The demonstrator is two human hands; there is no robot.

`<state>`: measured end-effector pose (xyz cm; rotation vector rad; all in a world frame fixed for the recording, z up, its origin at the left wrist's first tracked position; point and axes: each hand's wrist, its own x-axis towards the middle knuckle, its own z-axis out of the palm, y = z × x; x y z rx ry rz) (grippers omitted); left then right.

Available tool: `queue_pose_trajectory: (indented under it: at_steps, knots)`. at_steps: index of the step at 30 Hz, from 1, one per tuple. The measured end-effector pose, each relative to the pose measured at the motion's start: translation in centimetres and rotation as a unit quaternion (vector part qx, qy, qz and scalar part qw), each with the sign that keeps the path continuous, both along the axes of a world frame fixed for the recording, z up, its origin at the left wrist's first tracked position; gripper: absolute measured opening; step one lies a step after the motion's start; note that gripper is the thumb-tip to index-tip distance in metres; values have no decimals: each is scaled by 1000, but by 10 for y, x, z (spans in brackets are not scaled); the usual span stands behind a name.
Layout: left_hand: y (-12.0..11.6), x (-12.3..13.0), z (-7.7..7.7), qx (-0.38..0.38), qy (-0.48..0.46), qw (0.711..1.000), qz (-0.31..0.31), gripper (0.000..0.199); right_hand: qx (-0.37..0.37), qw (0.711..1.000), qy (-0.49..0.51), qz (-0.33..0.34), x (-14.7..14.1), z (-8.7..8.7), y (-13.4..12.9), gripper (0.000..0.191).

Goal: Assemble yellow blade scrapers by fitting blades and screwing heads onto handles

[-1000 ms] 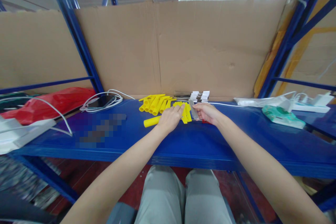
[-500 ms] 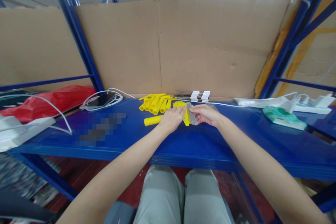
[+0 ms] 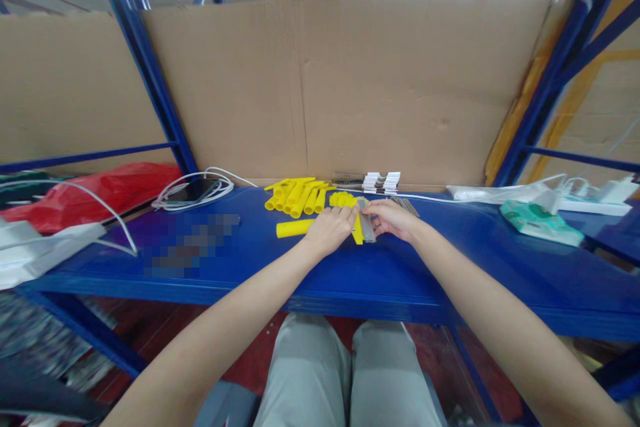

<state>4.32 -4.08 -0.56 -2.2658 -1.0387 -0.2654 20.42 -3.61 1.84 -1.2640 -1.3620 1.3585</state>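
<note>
My left hand [image 3: 327, 232] is wrapped round a yellow plastic tool handle [image 3: 290, 229], a round tube that ends in a flat, wide head on the right. In the fingers of my right hand [image 3: 393, 219] is a flat grey metal blade [image 3: 369, 225], pinched against or right beside that head; whether it sits in the head cannot be made out. Just behind my hands lie several small yellow pieces [image 3: 342, 199]. A pile of similar yellow handles [image 3: 296, 199] lies to their left. More thin grey strips [image 3: 406, 205] show behind my right hand, partly covered by it.
White-banded dark strips [image 3: 381, 183] lie against the cardboard wall [image 3: 390, 93]. On the left of the blue table [image 3: 280, 273] are a coiled white cable [image 3: 165, 203] and a red bag [image 3: 115, 193]. A green-white packet [image 3: 540, 223] and a power strip [image 3: 595, 208] are on the right.
Both hands have stayed together, with the handle and blade shifted very slightly to the right and toward me. More of the grey strips behind my right hand now shows.
</note>
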Motion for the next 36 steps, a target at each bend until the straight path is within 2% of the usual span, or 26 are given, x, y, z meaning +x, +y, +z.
queue_pose_trajectory:
  at_steps: [10, 17, 24, 30, 36]
  knots:
    - [1, 0, 0, 15, 7, 1000, -7, 43, 17, 998, 35, -42, -3, -11, 11, 11]
    - [-1, 1, 2, 7, -5, 1000, -4, 42, 67, 994, 36, -79, -9, -15, 8, 23]
    - [-1, 3, 2, 11, -12, 1000, 1, 44, 106, 990, 5, -97, -12, -13, 7, 26]
    - [0, 2, 1, 27, -13, 999, -10, 43, 135, 988, -11, -72, -8, -13, 6, 25]
    - [-1, 1, 1, 26, -33, 999, -4, 44, 152, 987, 15, -44, -4, -18, 10, 30]
